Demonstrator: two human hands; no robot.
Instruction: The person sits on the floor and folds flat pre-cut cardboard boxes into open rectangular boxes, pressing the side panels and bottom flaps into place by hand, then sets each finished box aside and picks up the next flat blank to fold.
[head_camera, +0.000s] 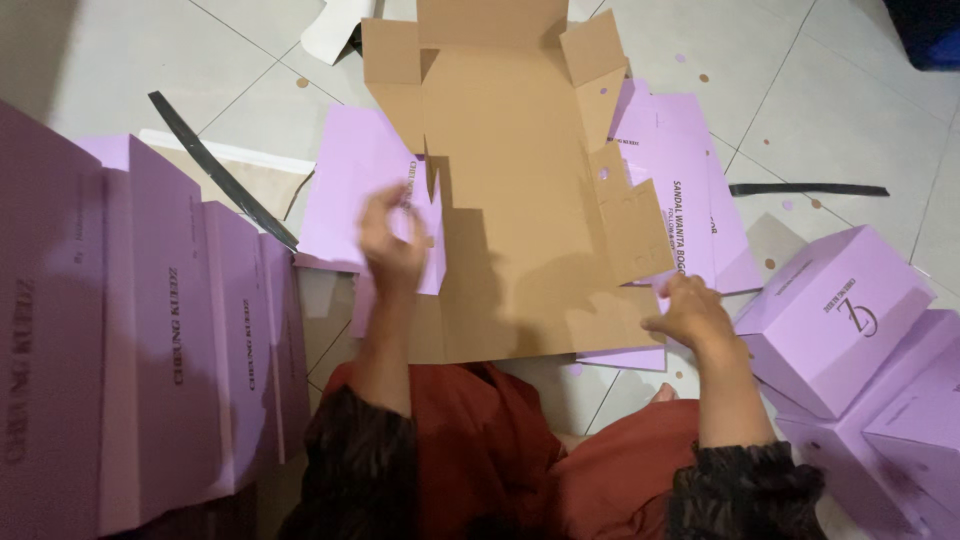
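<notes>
Left hand (392, 238) is up at the left side panel of the flat box blank (510, 190), fingers curled onto the panel's edge. It's motion-blurred, so I can't tell how firm the hold is. Right hand (694, 312) is pressed on the blank's lower right corner, fingers bent and gripping the edge there.

The blank lies on the tiled floor (830, 110) straight ahead of me, between both hands, just past my knees in the rust-red garment (500, 450). Inner face is up: plain brown corrugated card, creased into panels, with small flaps at the top corners and notched tabs along the right side. Outer face is lilac; I see it where the left panel is folded up and over, dark lettering running along it. One small round hole shows in a right-side tab.

More flat lilac blanks (680, 190) sit under and beside it on the right. A row of flat lilac blanks (180, 330) stands on edge at my left. Assembled lilac boxes (840, 320) are stacked at my right, near the right hand. Two black straps (215, 170) lie on the floor, plus scattered punched-out dots.
</notes>
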